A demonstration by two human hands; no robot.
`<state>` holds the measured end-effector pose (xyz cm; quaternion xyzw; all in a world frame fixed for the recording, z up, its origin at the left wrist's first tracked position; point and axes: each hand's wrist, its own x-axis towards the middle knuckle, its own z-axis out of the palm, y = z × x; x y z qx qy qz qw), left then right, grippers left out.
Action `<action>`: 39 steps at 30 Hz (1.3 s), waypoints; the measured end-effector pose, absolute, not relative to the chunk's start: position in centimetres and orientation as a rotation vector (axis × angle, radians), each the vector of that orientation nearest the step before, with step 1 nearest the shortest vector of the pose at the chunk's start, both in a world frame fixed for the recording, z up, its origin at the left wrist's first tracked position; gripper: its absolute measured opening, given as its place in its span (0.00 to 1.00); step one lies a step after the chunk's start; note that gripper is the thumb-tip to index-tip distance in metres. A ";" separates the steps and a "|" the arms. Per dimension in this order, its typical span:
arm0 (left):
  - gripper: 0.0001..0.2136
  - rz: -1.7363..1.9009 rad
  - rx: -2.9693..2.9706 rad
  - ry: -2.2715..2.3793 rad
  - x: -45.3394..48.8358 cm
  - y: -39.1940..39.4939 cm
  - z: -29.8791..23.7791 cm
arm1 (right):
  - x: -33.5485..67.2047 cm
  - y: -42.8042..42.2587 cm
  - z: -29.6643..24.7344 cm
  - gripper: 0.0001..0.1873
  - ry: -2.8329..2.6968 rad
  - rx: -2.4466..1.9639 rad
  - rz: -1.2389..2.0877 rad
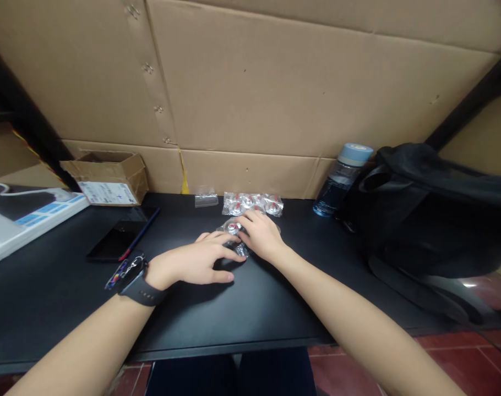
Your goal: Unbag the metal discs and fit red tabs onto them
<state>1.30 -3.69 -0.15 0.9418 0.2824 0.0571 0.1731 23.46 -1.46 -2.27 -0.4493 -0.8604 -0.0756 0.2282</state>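
My left hand [195, 261] lies on the black table [250, 308] with its fingers reaching onto a small clear plastic bag [236, 237] that holds red-and-white parts. My right hand [261, 234] rests curled over the same bag from the right. Both hands press or pinch the bag; most of it is hidden under the fingers. A black watch is on my left wrist. Just behind the hands lies a row of similar filled bags [252, 203]. An empty-looking clear bag [206, 197] lies to their left.
A blue-lidded water bottle [341, 180] stands at the back right beside a black backpack [436, 220]. A small open cardboard box [108, 177] sits at the back left, with a dark phone [120, 239], a pen [140, 234] and keys [124, 270] nearer. Cardboard walls the back.
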 end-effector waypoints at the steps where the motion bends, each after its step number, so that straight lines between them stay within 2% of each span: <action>1: 0.17 0.200 2.688 0.791 1.3 -3.6 0.0 | 23.5 -1.4 -2.2 0.12 -2.355 -1.237 -0.198; 3: 0.09 0.286 2.717 0.792 1.3 -3.2 0.4 | 24.0 -1.3 -2.0 0.13 -2.351 -1.192 -0.115; 7: 0.08 0.458 2.720 0.889 0.9 -2.2 0.9 | 25.5 -1.1 -1.0 0.21 -2.395 -0.956 0.228; 8: 0.08 0.497 2.711 0.930 0.8 -2.0 0.9 | 25.9 -1.1 -0.7 0.20 -2.376 -0.914 0.297; 10: 0.10 0.555 2.695 1.018 0.5 -1.6 0.7 | 26.4 -1.0 -0.3 0.11 -2.305 -0.879 0.359; 12: 0.11 0.587 2.683 1.087 0.4 -1.2 0.2 | 26.8 -0.8 -0.2 0.09 -2.258 -0.886 0.334; 16: 0.08 0.591 2.674 1.168 0.9 -1.1 -0.8 | 27.1 -0.5 -0.8 0.16 -2.315 -0.933 0.252; 18: 0.07 0.589 2.678 1.187 1.3 -1.1 -1.1 | 27.0 -0.5 -1.1 0.16 -2.361 -0.964 0.235; 27: 0.13 0.551 2.665 1.208 2.0 -1.8 -0.9 | 26.1 -0.7 -1.7 0.04 -2.407 -1.092 0.033; 30: 0.15 0.576 2.661 1.189 2.5 -2.0 -0.9 | 25.9 -0.5 -2.0 0.04 -2.340 -1.114 0.097; 36: 0.08 0.660 2.656 1.293 2.4 -1.7 -0.9 | 26.0 -0.4 -2.0 0.05 -2.279 -1.112 0.257; 39: 0.10 0.648 2.642 1.353 1.9 -1.3 -0.8 | 26.3 -0.5 -1.6 0.04 -2.310 -1.091 0.280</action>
